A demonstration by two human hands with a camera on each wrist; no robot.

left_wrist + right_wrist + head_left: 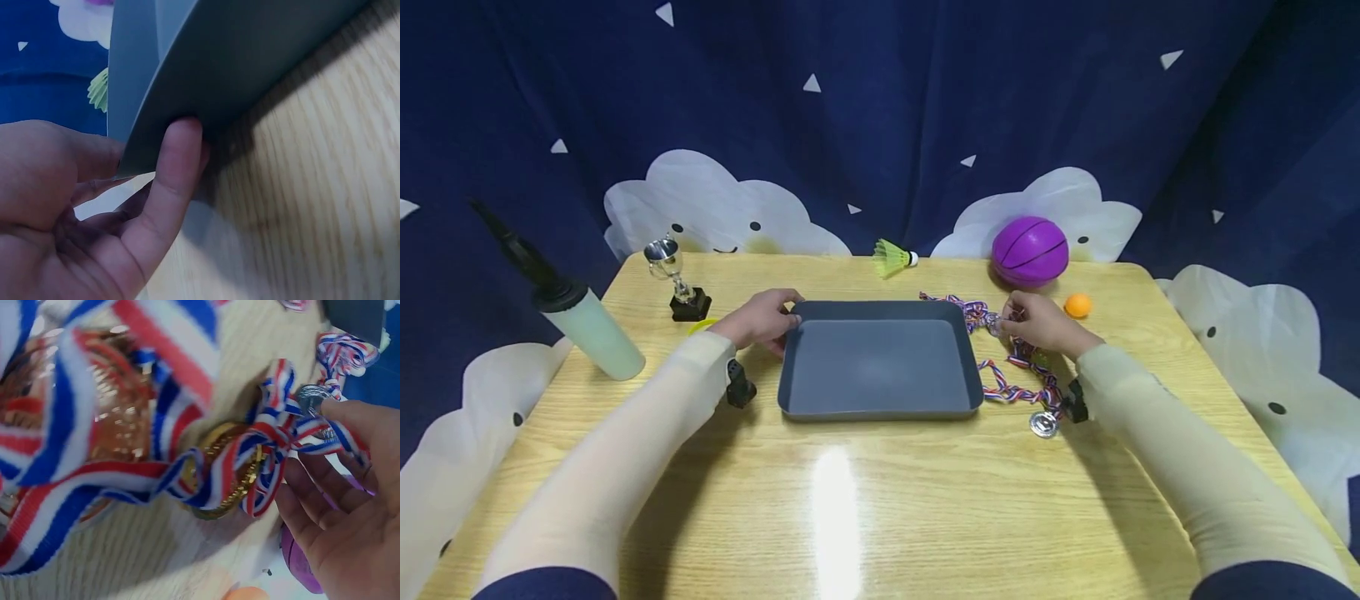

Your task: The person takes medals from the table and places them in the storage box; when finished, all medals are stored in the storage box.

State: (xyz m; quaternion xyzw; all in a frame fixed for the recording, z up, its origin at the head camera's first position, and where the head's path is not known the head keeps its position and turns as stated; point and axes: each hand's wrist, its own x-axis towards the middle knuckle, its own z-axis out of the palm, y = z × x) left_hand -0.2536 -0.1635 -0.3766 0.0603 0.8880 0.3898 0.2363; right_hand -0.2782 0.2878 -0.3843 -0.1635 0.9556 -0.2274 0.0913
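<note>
Dark blue cloth printed with white clouds hangs behind a wooden table (880, 517), and at its centre sits a grey tray (880, 408) with nothing in it. From the tray, the left hand (762, 320) is at ten o'clock, its thumb and fingers curled round the tray's far left corner; the left wrist view shows the thumb (172, 187) pressed up against the grey wall (250, 69). At two o'clock the right hand (1037, 323) rests on a heap of medals with red, white and blue ribbons (1011, 385), just beside the tray's right wall. The right wrist view shows its fingertips (340, 415) pinching a small silver medal (311, 398) at a knot of ribbon, with a gold medal (219, 481) and a bronze one (119, 419) lying under the tangle. Another silver medal (1043, 425) lies at four o'clock, near the right wrist. Judging by the bare tray, nothing has been put in yet: the medals are all on the table, and only the first is being picked out. Farther off lie a green shuttlecock (892, 258) at twelve, a purple ball (1030, 251) and an orange ball (1077, 306) past the right hand, a small silver trophy (679, 287) at ten, and a pump (576, 312) at nine near the table's left edge.
</note>
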